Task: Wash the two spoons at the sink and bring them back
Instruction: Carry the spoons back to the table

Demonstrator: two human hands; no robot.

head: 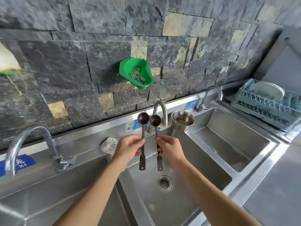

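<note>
Spoons, two: left spoon pinched mid-handle by left hand, right spoon by right hand, bowls up over middle sink; advise lowering bowls beneath tap, grips firm

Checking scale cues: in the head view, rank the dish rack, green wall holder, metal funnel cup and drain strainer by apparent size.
1. dish rack
2. green wall holder
3. metal funnel cup
4. drain strainer
The last two look close; different camera distances make them unsure.

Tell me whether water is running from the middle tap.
No: the middle tap shows no stream, and each hand, left and right, holds a spoon upright over the sink.
</note>
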